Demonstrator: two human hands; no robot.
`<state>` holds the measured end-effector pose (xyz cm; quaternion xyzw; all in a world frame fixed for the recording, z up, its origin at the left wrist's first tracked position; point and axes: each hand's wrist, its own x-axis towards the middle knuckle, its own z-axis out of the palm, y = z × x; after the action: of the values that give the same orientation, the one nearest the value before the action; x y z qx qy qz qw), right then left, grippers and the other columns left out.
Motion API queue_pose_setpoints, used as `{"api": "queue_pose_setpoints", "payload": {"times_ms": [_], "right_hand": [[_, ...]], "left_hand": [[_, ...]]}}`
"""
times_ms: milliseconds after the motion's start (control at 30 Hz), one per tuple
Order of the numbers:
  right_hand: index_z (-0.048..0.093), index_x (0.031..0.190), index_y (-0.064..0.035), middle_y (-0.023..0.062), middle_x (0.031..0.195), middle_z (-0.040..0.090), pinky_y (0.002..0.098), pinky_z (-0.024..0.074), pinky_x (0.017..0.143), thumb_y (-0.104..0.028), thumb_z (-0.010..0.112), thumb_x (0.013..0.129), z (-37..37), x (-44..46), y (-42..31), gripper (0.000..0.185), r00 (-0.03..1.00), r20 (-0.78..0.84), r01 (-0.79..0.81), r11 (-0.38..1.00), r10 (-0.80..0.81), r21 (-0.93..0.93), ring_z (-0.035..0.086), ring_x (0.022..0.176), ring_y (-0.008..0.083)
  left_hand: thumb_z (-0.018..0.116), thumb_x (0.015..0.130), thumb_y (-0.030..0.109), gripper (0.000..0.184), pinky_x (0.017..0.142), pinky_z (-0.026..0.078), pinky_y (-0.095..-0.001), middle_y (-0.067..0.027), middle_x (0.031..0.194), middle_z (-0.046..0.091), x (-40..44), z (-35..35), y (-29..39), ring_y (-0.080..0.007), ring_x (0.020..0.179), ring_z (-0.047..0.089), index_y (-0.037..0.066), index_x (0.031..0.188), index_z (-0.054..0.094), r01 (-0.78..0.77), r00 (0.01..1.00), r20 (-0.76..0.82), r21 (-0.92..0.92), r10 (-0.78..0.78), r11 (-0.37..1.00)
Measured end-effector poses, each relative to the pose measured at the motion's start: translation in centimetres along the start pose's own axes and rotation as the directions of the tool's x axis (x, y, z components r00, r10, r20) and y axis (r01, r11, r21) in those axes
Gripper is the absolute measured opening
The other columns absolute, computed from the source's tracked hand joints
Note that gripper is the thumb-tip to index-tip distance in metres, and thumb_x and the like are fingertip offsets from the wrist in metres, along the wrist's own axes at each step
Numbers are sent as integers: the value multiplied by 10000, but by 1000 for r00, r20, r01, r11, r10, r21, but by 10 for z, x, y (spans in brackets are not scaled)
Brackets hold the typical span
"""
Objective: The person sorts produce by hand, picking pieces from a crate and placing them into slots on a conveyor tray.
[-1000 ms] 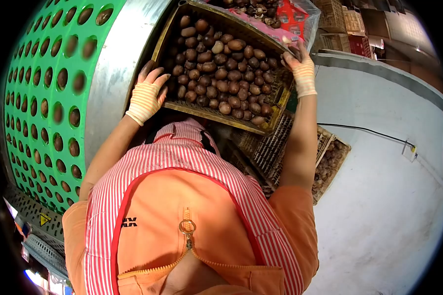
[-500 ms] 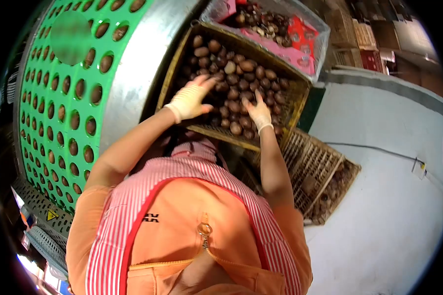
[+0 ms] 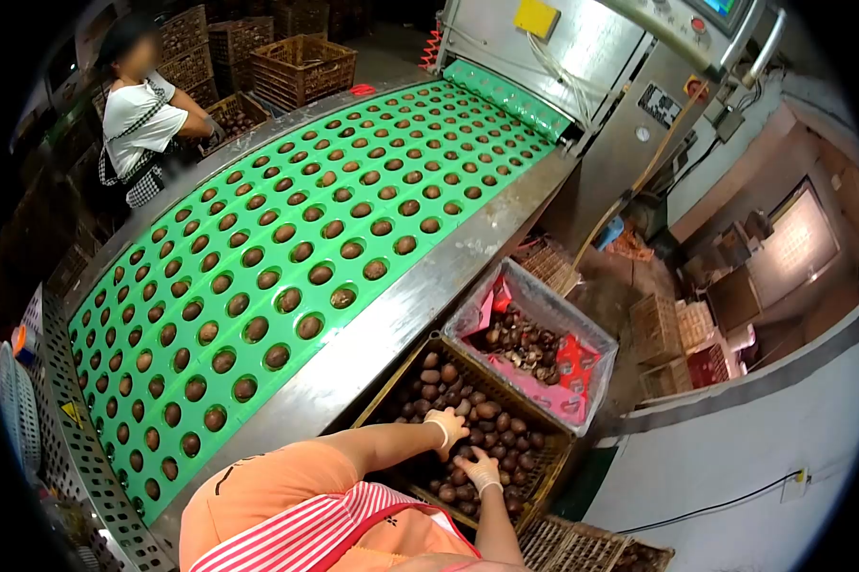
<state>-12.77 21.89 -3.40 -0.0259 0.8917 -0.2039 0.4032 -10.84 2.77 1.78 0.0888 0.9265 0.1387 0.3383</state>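
Observation:
Both gloved hands are down in a yellow-brown crate (image 3: 558, 456) of round brown nuts or fruits (image 3: 494, 421). My left hand (image 3: 446, 432) lies on the pile near the crate's middle, its fingers curled down among the brown pieces. Just right of it and lower, my right hand (image 3: 481, 469) touches the pile with its fingers bent. Whether either hand grips a piece is too small to tell. Beside the crate runs a green belt (image 3: 286, 248) with rows of oval pockets, most holding one brown piece.
A grey lined bin (image 3: 601, 357) of broken pieces stands behind the crate. The belt's metal edge (image 3: 353, 367) runs along the left. Across the belt stands a co-worker (image 3: 143, 119) near stacked crates (image 3: 305, 71). A machine housing (image 3: 591, 57) is at the belt's far end; another crate (image 3: 567, 546) sits lower right.
My hands left the crate's rims and went into the pile, where they now lie closer together. The view has swung up and left, showing the whole belt, the machine and the co-worker.

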Motion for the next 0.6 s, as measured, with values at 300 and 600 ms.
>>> {"api": "queue_pose_setpoints", "payload": {"times_ms": [300,600], "right_hand": [[381,1496,-155,71,1455,466,437,523,856,-420,792,780,26,-12,0,867,927,357,-230,928,117,294,489,1272,247],[436,1454,-186,85,1458,447,471,565,888,-330,746,848,119,-27,7,696,902,432,-182,922,18,343,469,1301,284]], "left_hand": [[723,691,642,962,1005,454,-495,-131,1518,316,-54,71,-27,-373,1294,481,269,1502,363,57,993,112,-286,-25,957],[865,582,509,1242,1065,379,-506,-254,1504,274,-99,197,-79,-418,1356,366,286,1565,139,36,999,18,-526,-31,850]]}}
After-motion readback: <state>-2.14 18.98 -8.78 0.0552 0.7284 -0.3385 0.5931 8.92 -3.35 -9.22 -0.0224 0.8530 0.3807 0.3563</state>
